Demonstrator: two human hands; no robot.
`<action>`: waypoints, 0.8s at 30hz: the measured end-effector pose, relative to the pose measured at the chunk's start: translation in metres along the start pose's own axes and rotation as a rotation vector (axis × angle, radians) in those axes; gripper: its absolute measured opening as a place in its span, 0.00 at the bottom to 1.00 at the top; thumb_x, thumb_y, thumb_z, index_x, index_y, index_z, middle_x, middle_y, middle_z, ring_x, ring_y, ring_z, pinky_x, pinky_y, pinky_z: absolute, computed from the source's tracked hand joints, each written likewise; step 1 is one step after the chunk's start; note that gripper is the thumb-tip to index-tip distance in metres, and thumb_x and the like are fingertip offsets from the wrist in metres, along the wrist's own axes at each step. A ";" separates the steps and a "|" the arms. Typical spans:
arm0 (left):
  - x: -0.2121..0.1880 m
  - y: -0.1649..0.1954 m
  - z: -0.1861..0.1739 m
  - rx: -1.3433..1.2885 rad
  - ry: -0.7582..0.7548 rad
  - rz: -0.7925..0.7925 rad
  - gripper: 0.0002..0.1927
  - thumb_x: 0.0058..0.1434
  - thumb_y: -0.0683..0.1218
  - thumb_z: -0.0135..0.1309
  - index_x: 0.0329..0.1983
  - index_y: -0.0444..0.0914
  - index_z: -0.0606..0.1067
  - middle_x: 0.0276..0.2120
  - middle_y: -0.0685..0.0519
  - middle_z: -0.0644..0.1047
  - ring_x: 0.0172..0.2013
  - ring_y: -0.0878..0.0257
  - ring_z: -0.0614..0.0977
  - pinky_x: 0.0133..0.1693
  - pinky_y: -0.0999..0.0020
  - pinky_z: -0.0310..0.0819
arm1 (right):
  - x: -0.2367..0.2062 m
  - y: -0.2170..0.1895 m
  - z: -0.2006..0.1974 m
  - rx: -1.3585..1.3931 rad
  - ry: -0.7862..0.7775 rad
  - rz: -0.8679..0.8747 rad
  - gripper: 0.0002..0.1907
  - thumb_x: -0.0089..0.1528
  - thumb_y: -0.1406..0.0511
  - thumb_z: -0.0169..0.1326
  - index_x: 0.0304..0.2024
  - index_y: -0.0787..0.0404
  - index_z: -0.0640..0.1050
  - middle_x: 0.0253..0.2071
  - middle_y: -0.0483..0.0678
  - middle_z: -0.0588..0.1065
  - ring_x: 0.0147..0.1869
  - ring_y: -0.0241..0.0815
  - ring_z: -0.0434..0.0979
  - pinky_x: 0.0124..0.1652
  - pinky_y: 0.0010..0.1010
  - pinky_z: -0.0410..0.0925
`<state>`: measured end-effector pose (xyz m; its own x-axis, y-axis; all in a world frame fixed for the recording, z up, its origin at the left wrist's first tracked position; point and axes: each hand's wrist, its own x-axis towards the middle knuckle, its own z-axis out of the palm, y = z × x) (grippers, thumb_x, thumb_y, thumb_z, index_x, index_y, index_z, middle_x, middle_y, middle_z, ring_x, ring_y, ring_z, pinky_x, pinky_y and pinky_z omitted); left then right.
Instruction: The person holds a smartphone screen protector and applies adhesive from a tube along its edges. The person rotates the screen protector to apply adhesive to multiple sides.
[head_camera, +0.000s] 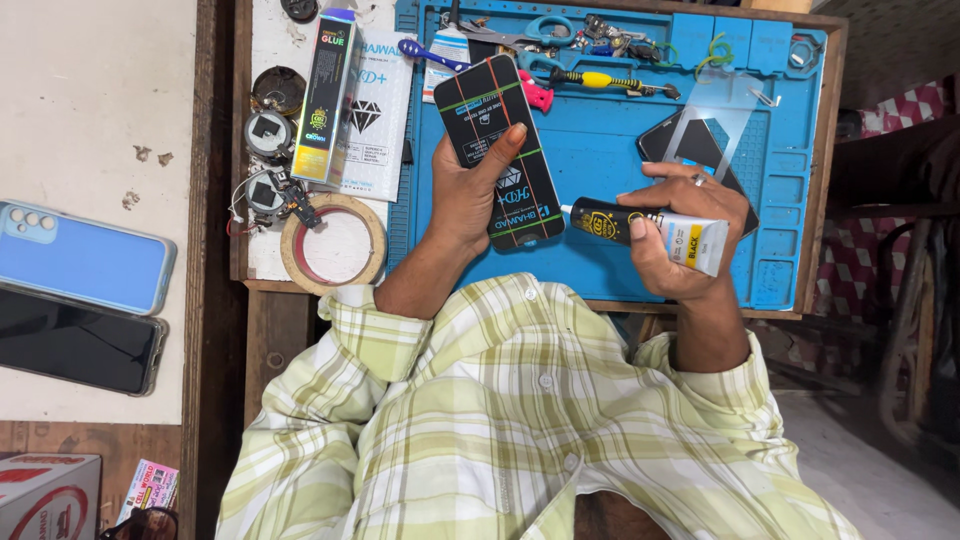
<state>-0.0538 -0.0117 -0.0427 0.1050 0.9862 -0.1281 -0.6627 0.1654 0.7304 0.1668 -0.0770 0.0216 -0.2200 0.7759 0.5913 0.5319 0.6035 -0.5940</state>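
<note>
At the far left, a blue-cased phone (85, 258) lies face down on the pale tabletop (95, 100), and just below it a black phone (75, 343) lies screen up, cut off by the left edge. Further right, on the white strip of the bench, you have a roll of tape (333, 244), two small round parts with wires (270, 165), an upright black and yellow glue box (325, 95) and a white flat packet (375, 120) under it.

Your left hand (470, 195) holds a black screen-protector packet (498, 150) up over the blue work mat (600, 150); its fingers wrap the back, thumb pressed on the front, so the packet hides most of the mat behind it. Your right hand (685, 225) grips a glue tube (645, 230), black at the nozzle end and white at the tail; the fingers curl tight around it, and the nozzle points at the packet's lower edge, very close to it; you cannot tell if they touch.

Behind your right hand a dark phone (680, 140) lies on the mat with a clear glass sheet (725, 105) leaning over it, both partly covered. Along the mat's top edge, scissors (545, 30), a yellow-handled screwdriver (610, 80), a blue toothbrush (430, 55) and small clutter are hard to sort out
</note>
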 end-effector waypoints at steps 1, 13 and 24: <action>0.000 0.000 0.000 0.000 0.002 -0.003 0.15 0.61 0.44 0.66 0.47 0.37 0.75 0.38 0.53 0.81 0.34 0.68 0.83 0.36 0.70 0.83 | 0.000 0.000 -0.001 -0.005 -0.007 0.002 0.10 0.60 0.66 0.54 0.36 0.67 0.81 0.32 0.50 0.78 0.29 0.44 0.76 0.58 0.44 0.76; -0.001 0.003 -0.002 -0.004 -0.074 -0.041 0.15 0.62 0.44 0.65 0.47 0.36 0.74 0.37 0.52 0.81 0.35 0.66 0.84 0.37 0.69 0.84 | -0.014 0.018 0.004 0.231 0.209 0.084 0.20 0.67 0.55 0.56 0.43 0.68 0.80 0.41 0.56 0.80 0.45 0.50 0.83 0.52 0.35 0.75; -0.006 0.005 -0.002 -0.002 -0.179 -0.082 0.14 0.63 0.43 0.65 0.48 0.35 0.75 0.38 0.51 0.81 0.36 0.66 0.84 0.39 0.68 0.82 | -0.012 0.013 0.018 0.064 0.265 0.029 0.22 0.70 0.55 0.53 0.44 0.72 0.79 0.40 0.56 0.80 0.47 0.50 0.84 0.53 0.37 0.77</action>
<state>-0.0595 -0.0167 -0.0396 0.2891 0.9550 -0.0658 -0.6479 0.2458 0.7210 0.1620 -0.0751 -0.0028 0.0210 0.7227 0.6908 0.4807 0.5986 -0.6408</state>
